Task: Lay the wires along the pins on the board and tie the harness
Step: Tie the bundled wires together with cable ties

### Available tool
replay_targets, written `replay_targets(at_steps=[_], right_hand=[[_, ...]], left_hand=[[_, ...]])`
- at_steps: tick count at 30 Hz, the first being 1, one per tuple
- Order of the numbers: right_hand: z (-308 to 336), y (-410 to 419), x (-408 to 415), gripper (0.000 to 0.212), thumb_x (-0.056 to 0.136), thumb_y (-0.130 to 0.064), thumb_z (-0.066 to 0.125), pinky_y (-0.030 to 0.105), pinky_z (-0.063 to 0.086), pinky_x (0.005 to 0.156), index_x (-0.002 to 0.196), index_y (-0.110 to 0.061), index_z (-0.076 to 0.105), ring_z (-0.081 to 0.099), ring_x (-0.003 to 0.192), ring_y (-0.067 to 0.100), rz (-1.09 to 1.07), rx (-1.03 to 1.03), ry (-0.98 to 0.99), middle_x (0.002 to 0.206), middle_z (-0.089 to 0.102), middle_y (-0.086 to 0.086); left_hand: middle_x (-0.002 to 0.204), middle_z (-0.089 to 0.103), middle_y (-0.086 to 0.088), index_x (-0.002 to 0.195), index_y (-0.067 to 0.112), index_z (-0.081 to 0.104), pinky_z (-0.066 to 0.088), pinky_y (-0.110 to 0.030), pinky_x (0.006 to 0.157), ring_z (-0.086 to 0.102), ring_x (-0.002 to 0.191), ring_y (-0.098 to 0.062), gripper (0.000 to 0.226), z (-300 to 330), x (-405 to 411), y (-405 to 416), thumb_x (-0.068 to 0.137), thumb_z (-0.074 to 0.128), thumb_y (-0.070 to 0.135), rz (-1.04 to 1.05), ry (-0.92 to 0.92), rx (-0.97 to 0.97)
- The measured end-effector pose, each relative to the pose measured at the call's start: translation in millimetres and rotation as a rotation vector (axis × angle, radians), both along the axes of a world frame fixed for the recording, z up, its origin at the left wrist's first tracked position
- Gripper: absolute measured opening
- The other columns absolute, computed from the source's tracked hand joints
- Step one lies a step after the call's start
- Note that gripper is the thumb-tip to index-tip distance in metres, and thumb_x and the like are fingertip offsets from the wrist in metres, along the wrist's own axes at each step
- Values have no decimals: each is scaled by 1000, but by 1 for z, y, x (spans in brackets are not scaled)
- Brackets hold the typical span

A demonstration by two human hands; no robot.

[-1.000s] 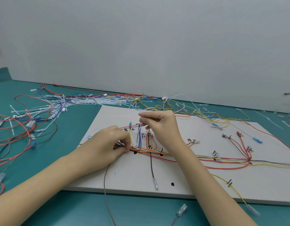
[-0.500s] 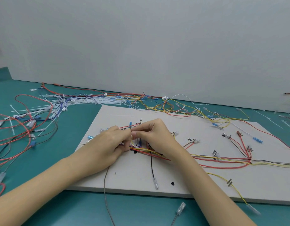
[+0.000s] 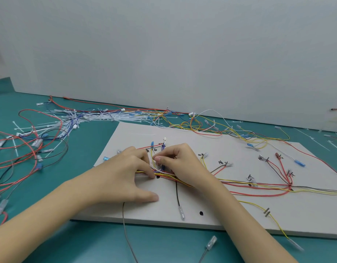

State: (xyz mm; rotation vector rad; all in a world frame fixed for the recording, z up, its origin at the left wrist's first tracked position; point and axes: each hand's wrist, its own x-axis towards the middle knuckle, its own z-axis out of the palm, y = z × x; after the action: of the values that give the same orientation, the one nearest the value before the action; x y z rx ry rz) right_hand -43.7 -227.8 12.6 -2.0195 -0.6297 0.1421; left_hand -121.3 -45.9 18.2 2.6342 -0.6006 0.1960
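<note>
The thin, limp bundle of red, yellow and blue insulated wires (image 3: 239, 184) lies on the flat white rectangular board (image 3: 211, 209), which rests on the teal table (image 3: 84, 149). Its long axis runs left to right, with short branches turning up toward the far edge. It looks light and floppy, likely to spring off the pins unless held near a bend. The left hand (image 3: 125, 173) presses the bundle down, fingers curved. The right hand (image 3: 179, 162) pinches a pale strand, perhaps a tie.
</note>
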Motion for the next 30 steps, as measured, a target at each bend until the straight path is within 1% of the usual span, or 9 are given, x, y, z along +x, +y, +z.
replay_targets(at_steps=[3, 7, 12, 16, 20, 22, 24, 28, 30], right_hand=[[0, 1, -2, 12, 90, -11, 66, 22, 44, 66, 90, -6, 76, 53, 60, 2, 15, 5, 21, 68, 65, -5], [-1, 1, -2, 12, 90, -12, 65, 23, 44, 66, 87, -7, 76, 53, 58, 2, 12, 13, 21, 69, 67, -3], [-1, 0, -3, 13, 90, -11, 65, 13, 40, 59, 86, -6, 76, 51, 53, -3, 7, 23, 13, 66, 66, -5], [1, -1, -5, 13, 90, -9, 65, 7, 38, 57, 88, -2, 76, 52, 53, -5, -2, 43, 9, 65, 66, -7], [7, -3, -10, 13, 89, -10, 67, 14, 41, 59, 93, -5, 77, 54, 62, -1, -23, 49, -7, 75, 71, 2], [10, -4, -13, 11, 88, -8, 68, 22, 45, 66, 94, -5, 77, 57, 71, 7, -18, 51, -17, 81, 73, 5], [13, -5, -15, 12, 87, -6, 68, 20, 46, 67, 94, -4, 77, 58, 72, 9, -2, 60, -9, 80, 72, 3], [13, -6, -15, 13, 87, -3, 68, 8, 37, 53, 96, 1, 76, 50, 50, -4, -6, 101, 54, 63, 64, -6], [12, -6, -15, 14, 86, -2, 69, 9, 38, 53, 98, 3, 75, 52, 52, -2, -22, 137, 92, 66, 66, 1]], left_hand=[[98, 44, 27, 101, 46, 69, 30, -5, 80, 36, 104, 9, 64, 5, 1, 3, 51, 63, 86, -9, 62, 22], [96, 44, 27, 102, 43, 70, 30, -6, 77, 35, 102, 9, 73, 4, 0, 1, 49, 56, 92, -6, -1, 57], [94, 47, 26, 99, 41, 73, 32, -9, 75, 36, 99, 7, 70, 5, -3, -2, 57, 49, 92, -29, -60, 111], [91, 53, 23, 89, 35, 74, 34, -12, 82, 43, 98, 1, 42, 7, -4, -6, 74, 57, 71, -41, -29, -50], [76, 53, 24, 80, 29, 62, 33, -12, 76, 42, 87, 0, 17, 8, -3, -14, 91, 56, 40, -17, -82, -123], [75, 54, 22, 79, 29, 55, 34, -12, 74, 46, 85, 1, 17, 6, -3, -16, 96, 55, 30, 16, -46, -149], [74, 59, 16, 81, 22, 56, 36, -13, 69, 53, 79, -2, 17, 4, -2, -17, 97, 53, 25, 52, -22, -237], [68, 65, 13, 79, 19, 59, 36, -10, 54, 57, 58, -4, 20, 1, -2, -21, 97, 53, 24, 110, -10, -405], [70, 69, 3, 81, 16, 58, 39, -13, 46, 60, 49, -9, 20, 0, -1, -23, 98, 52, 25, 140, 82, -553]])
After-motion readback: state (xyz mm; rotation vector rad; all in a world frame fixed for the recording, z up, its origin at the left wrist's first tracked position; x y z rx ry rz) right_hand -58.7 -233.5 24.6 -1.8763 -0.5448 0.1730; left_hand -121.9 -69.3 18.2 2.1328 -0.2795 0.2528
